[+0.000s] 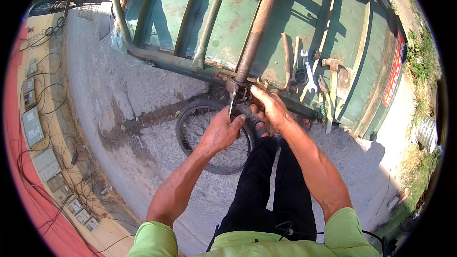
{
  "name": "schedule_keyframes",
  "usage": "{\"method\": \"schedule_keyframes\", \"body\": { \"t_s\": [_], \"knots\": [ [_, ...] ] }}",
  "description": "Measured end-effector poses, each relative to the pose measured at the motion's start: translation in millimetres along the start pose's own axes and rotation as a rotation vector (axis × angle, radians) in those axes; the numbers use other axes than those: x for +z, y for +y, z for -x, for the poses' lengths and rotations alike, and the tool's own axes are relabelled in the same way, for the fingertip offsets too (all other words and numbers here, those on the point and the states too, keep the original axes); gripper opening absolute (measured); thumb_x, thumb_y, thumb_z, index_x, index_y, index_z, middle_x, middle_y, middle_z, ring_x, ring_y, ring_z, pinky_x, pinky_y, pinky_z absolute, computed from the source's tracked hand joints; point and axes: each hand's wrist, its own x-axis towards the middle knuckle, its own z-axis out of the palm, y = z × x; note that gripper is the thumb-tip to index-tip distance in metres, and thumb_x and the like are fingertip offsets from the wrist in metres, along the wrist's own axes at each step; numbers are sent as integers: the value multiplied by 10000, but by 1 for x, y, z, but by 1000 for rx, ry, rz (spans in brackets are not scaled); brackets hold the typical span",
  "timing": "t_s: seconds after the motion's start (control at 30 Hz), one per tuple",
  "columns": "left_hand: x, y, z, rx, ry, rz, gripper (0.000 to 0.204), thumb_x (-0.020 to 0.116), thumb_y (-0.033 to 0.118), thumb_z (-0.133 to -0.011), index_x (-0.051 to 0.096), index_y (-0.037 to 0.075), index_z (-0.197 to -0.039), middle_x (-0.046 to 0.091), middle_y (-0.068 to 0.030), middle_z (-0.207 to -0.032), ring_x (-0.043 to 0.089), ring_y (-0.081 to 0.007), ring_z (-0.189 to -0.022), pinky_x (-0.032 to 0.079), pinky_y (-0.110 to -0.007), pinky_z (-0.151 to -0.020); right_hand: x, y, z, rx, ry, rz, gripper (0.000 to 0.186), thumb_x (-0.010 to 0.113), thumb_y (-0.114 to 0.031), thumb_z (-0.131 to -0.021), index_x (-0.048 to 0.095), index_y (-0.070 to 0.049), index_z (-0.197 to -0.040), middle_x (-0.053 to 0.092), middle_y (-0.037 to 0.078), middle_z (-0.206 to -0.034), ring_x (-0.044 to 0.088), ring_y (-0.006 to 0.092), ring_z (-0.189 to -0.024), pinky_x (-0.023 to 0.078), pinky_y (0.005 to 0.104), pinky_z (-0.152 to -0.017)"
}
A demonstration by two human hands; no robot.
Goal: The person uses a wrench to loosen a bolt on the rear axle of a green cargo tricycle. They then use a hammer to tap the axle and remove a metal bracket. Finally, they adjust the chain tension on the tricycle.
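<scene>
Left hand (221, 131): closed round metal tool (232, 102), handle hidden in fist | Right hand (273, 110): fingers bent, hold cannot be told | Rusty tube (257, 35): just beyond both grips, tool-tip contact unclear | Wheel (179, 133): below left grip, partly covered

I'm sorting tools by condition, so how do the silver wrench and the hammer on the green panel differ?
The wrench is bright and shiny, while the hammer has a dull, brownish head. The wrench is slim, with a slender shank between its ends; the hammer has a chunky head set across its pale handle. Both lie on the green panel.
</scene>
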Motion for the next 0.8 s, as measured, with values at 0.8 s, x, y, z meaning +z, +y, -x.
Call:
{"method": "schedule_keyframes", "body": {
  "t_s": [0.8],
  "knots": [
    [3, -3, -3, 31, 49, -84, 208, 585, 170, -1001, 581, -18, -1091, 593, -48, -739, 565, -140, -654, 473, -346, -621, -15, 5, -20, 143, -238, -161, 468, 633, -523, -957, 646, -55, -951, 556, -13, -685, 443, 68, -524, 266, 215, -438]
  ]
}}
